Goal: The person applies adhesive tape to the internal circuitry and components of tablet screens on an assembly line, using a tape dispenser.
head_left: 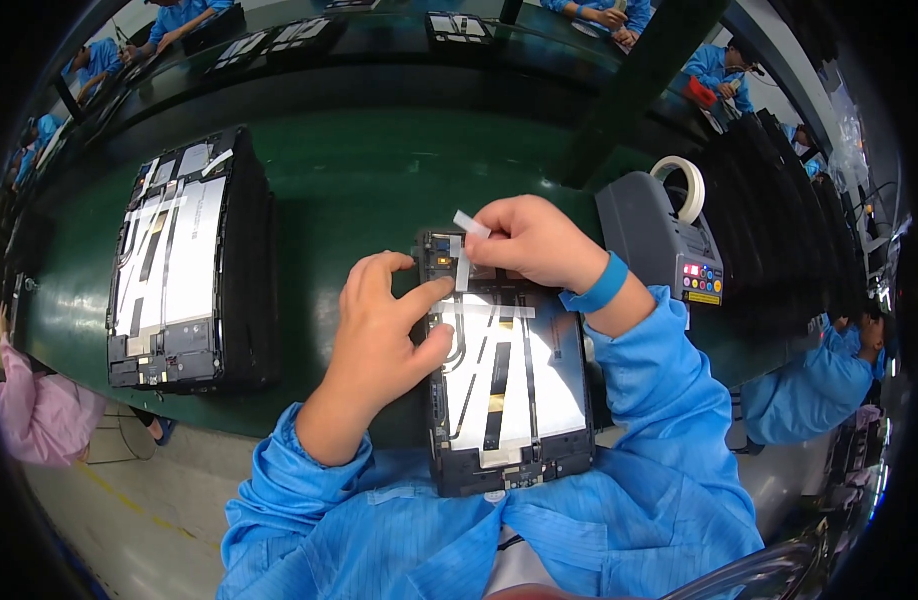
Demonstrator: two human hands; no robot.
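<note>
In front of me, close to my body, lies an opened tablet-like device (549, 370) with a silvery battery area, black frame and dark cables. A short strip of white tape (471, 224) is pinched between the thumb and fingers of my right hand (539, 242), above the device's far end. Under those fingertips another pale strip (463, 272) runs lengthwise. A third strip (501, 311) crosses the top of the silvery area. My left hand (374, 320) rests at the device's far left corner, fingers apart, its index fingertip touching near the lengthwise strip.
A tall stack of similar opened devices (194, 250) stands at the left on the green table (329, 190). To the right is a grey tape dispenser (654, 225) with a cream tape roll (691, 190). Black stacked trays stand beyond it. Several people in blue work around.
</note>
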